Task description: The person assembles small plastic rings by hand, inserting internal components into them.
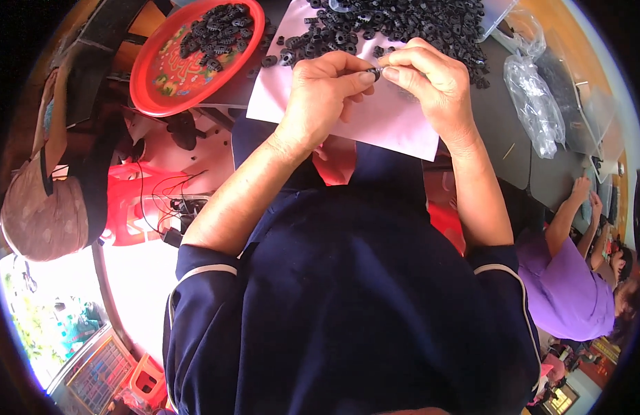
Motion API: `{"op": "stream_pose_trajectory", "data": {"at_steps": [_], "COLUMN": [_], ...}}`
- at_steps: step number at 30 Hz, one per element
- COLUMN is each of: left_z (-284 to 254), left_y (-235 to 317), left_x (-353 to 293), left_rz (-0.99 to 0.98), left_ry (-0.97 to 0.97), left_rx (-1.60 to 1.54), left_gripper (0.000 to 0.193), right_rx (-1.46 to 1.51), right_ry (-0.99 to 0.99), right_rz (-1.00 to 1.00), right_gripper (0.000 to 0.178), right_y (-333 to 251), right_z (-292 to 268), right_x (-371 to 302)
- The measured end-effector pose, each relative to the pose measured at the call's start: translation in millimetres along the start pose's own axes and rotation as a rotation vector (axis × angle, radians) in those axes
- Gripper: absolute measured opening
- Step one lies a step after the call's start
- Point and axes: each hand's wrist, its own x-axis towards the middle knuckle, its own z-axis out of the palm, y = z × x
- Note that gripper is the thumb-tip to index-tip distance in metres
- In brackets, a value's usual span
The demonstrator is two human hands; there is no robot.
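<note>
My left hand (325, 93) and my right hand (430, 83) meet above a white sheet (396, 121) on the table. Between their thumbs and forefingers they pinch one small black ring-shaped part (375, 71). Just beyond the fingers lies a heap of several more small black parts (403, 21) spread over the top of the sheet. A red round tray (154, 76) at the upper left holds another pile of the same black parts (216, 31).
Clear plastic bags (534, 104) lie on the grey tabletop (500, 131) at the right. A person in a purple top (569, 283) works at the right. Another person (43, 200) sits at the left by a red stool (126, 200) with black cables.
</note>
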Motion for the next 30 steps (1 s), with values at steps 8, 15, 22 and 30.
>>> {"op": "stream_pose_trajectory", "data": {"at_steps": [8, 15, 22, 30], "left_z": [3, 6, 5, 4], "left_y": [-3, -11, -13, -11], "left_x": [0, -8, -6, -8], "left_rz": [-0.034, 0.015, 0.059, 0.032], "left_ry": [0.017, 0.013, -0.031, -0.020], "left_rx": [-0.101, -0.044, 0.025, 0.030], "left_gripper": [0.011, 0.010, 0.011, 0.012], "right_rx": [-0.233, -0.260, -0.750, -0.754], "right_ry": [0.086, 0.017, -0.244, -0.262], "right_rz": [-0.144, -0.061, 0.064, -0.031], "right_gripper": [0.013, 0.010, 0.009, 0.009], "right_y": [-6, 12, 54, 53], "right_z": [12, -8, 3, 12], "right_x": [-8, 10, 34, 34]}}
